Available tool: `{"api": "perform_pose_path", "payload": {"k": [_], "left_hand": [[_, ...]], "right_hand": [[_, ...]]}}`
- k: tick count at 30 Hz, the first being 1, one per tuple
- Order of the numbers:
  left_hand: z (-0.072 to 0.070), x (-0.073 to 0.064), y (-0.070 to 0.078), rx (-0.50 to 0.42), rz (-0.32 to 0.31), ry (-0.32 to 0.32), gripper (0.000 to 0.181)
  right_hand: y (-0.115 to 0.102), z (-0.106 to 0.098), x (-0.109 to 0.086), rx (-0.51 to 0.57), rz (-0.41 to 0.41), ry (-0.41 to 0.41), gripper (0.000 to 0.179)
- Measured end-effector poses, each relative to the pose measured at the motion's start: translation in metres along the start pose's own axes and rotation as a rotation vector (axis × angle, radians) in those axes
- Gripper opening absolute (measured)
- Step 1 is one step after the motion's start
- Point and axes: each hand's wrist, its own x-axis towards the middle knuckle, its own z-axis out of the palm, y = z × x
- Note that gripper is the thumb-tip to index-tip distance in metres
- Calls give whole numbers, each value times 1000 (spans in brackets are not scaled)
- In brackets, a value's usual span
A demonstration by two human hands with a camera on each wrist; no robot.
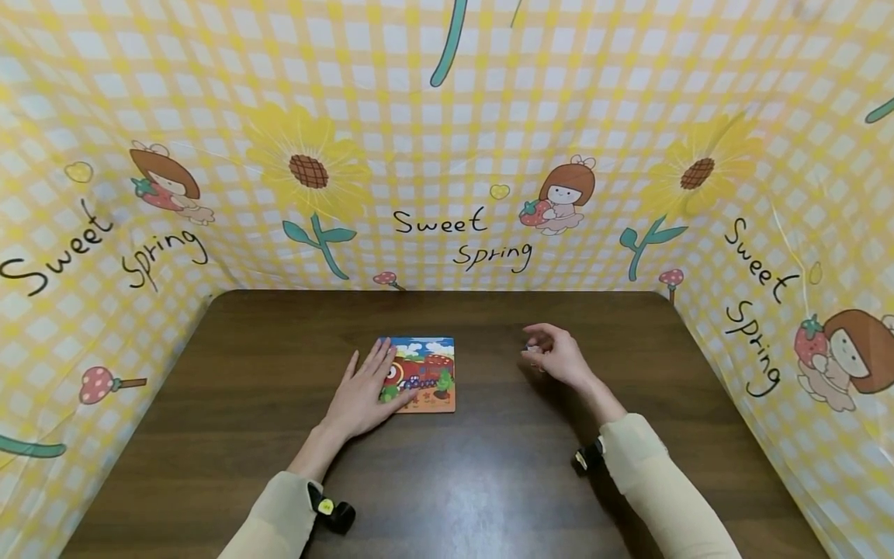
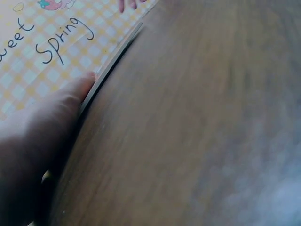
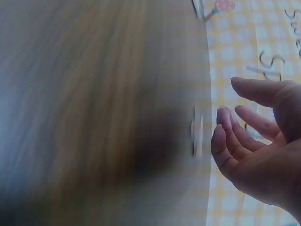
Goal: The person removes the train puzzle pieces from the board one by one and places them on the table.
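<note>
We rest our left hand (image 1: 362,396), fingers straight, on the nine-o'clock side of the picture board (image 1: 434,374). At the board's three o'clock, our right hand (image 1: 561,357) gapes loosely, holding nothing, beside a small blurred piece (image 3: 197,133).

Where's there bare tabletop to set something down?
Bare tabletop lies on the near side of the picture board, between the board and the right hand, and left of the left hand. Crowded: the board, with the left hand on it, and at the right hand, where a small piece shows.
</note>
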Motion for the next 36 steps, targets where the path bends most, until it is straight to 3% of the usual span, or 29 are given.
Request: {"api": "perform_pose_path", "payload": {"k": [7,14,20,28,36], "left_hand": [[0,-1,-2,5,12,9,97],[0,-3,-2,-3,7,7,94],[1,-4,-2,-14,19,19,85],[0,-3,-1,-19,27,24,84],[-1,-1,-2,-3,18,7,85]], "right_hand": [[-30,37,15,-56,-89,-66,41],[-53,78,29,-65,-102,-176,39],[-64,106,41,-23,-99,-219,35],[-76,122,45,-51,-71,-225,31],[-81,130,51,-35,-3,-258,45]]}}
